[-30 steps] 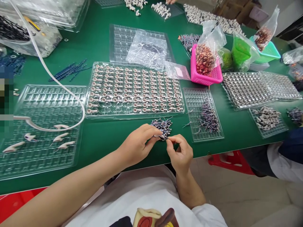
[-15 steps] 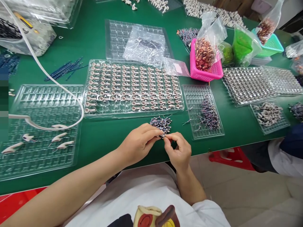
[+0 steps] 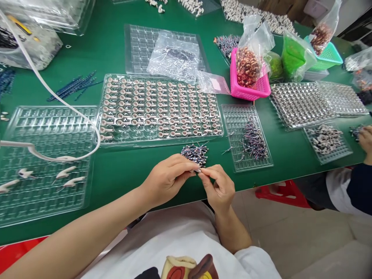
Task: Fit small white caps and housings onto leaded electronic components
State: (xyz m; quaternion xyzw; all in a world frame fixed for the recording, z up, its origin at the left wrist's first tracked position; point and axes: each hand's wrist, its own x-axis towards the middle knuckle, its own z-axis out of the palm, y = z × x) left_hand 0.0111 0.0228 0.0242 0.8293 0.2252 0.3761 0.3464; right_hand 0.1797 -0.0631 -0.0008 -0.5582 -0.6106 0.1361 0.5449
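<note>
My left hand (image 3: 167, 178) and my right hand (image 3: 218, 188) meet fingertip to fingertip over the table's front edge. Both are closed in a pinch around a small pale part (image 3: 198, 170), mostly hidden by the fingers, so its kind does not show. Just beyond them lies a pile of small wired components (image 3: 195, 153) with dark bodies and light tips. Behind the pile is a clear blister tray (image 3: 128, 144) filled with rows of small, pale spoon-shaped pieces; a few pockets near its front left hold none. A smaller clear tray (image 3: 236, 147) to the right carries more wired components.
At the left, a white cable (image 3: 58, 97) loops over another clear tray (image 3: 43, 201) bearing several pale pieces with wires. A pink basket (image 3: 251, 92) with a bag of reddish-brown rings stands behind. A co-worker's hand (image 3: 365, 138) reaches in at the far right.
The view has shifted slightly, so most table items appear farther left. My hands keep their pinch, with fingertips slightly lower. A co-worker's hand has come into view at the right.
</note>
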